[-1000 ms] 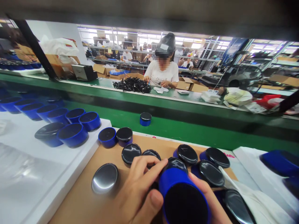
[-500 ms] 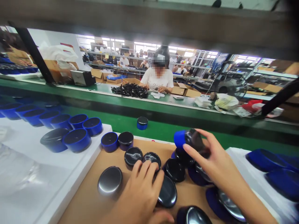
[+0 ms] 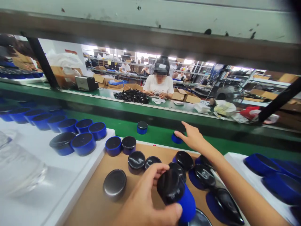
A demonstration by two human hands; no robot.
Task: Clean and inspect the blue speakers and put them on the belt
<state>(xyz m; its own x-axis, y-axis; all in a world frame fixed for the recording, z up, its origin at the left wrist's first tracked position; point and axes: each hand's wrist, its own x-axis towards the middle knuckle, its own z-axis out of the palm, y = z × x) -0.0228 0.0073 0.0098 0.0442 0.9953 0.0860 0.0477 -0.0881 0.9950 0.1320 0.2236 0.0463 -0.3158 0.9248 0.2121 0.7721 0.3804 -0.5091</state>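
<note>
My left hand is closed around a blue-and-black round case, tilted so its glossy black end faces up and to the left. Over the green surface, my right hand has its thumb and forefinger spread beside another blue case with a black top. Its thumb overlaps that case; whether it touches is unclear. Below and around the hands, several glossy black-topped cases stand on the brown board. A separate dark round piece lies left of my left hand.
Blue cases stand in rows on a white foam sheet at left. More sit on foam at right. One case stands on the green surface. Overhead runs a beam; across sits a person by black cables.
My right hand has moved forward and set its case down on the green surface, its fingers now apart. My left hand has picked up a case from the board. The view has shifted slightly.
</note>
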